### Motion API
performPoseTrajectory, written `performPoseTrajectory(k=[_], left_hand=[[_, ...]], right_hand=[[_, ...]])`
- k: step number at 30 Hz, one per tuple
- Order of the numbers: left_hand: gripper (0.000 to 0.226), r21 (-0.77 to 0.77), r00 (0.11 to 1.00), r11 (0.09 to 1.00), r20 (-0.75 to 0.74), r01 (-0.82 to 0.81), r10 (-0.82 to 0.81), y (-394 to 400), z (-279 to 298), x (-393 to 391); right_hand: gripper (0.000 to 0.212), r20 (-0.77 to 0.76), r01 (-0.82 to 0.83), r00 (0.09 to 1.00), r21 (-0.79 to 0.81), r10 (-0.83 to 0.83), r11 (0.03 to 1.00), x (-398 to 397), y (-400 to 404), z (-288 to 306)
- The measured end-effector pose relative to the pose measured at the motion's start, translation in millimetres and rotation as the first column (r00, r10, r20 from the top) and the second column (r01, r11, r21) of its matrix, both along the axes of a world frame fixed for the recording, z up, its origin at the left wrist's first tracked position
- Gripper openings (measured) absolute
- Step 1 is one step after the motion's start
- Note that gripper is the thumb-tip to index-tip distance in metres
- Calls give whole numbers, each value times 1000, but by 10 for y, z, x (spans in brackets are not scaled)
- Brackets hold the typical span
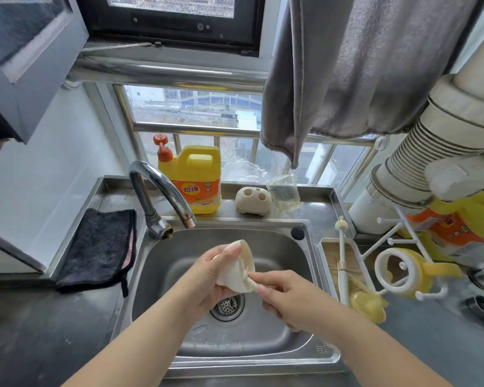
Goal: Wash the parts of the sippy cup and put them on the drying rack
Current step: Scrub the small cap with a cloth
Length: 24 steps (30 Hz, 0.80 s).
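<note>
Right hand: pinches the part's lower edge, likely rubbing it clean.
Left hand: cups the cream part, steadying it.
Part: over the sink, so drips fall in.
Rack: right, near, holds yellow cup.
Tap: no water seen.

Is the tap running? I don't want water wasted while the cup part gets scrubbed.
Off. No stream falls from the faucet spout, and the sink around the drain shows no flowing water.
</note>
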<state>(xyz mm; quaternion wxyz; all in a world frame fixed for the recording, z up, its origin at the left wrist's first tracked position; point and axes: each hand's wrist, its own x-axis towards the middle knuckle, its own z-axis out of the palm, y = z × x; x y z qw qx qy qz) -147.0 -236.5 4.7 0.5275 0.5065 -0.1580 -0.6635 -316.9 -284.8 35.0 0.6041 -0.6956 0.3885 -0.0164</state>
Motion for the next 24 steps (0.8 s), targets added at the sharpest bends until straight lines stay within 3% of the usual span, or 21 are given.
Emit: performPoseTrajectory(k=[2, 3, 4, 6, 8, 10, 11, 13, 16, 19, 21, 22, 24], left_hand=[[56, -23, 999, 1000, 46, 6, -5, -7, 1, 11], [56, -22, 996, 1000, 86, 5, -3, -8, 1, 37], [56, -11, 992, 1000, 124, 1, 0, -10, -3, 61], [54, 20, 984, 1000, 177, 5, -9, -16, -21, 97], [50, 40, 986, 999, 166, 9, -16, -38, -28, 98], [38, 42, 993, 999, 118, -10, 5, -77, 2, 82], [33, 39, 994, 999, 112, -17, 13, -98, 14, 78], [33, 27, 988, 1000, 157, -1, -3, -116, 12, 78], [51, -10, 976, 998, 212, 58, -54, -93, 14, 51], [65, -83, 990, 995, 136, 46, -34, -92, 9, 23], [60, -115, 996, 993, 84, 15, -5, -109, 2, 23], [55, -120, 998, 993, 70, 3, 6, -115, 3, 25], [52, -115, 995, 993, 99, 16, -4, -112, 2, 23]], right_hand=[[30, 24, 66, 997, 218, -73, 974, 39, 42, 43], [29, 31, 40, 998, 217, -48, 975, 37, 58, 52], [30, 10, -10, 1000, 128, 8, 992, 18, 59, 51], [38, -170, -146, 979, -216, 110, 966, -44, 23, 65], [55, -514, -413, 850, -523, 110, 745, -71, -57, 72], [74, -637, -523, 771, -644, -12, 558, -61, -84, 44], [78, -650, -535, 759, -649, -30, 541, -32, -73, 37], [73, -596, -492, 802, -621, 41, 610, -17, -29, -7], [48, -292, -265, 945, -419, 147, 868, 7, 14, -12], [31, -5, 34, 999, -28, -34, 999, 29, -53, 8], [27, 86, 158, 979, 253, -185, 955, 88, 8, 96], [25, 98, 149, 979, 235, -176, 960, 107, 44, 101], [26, 31, 43, 999, -43, -42, 998, 93, 91, 56]])
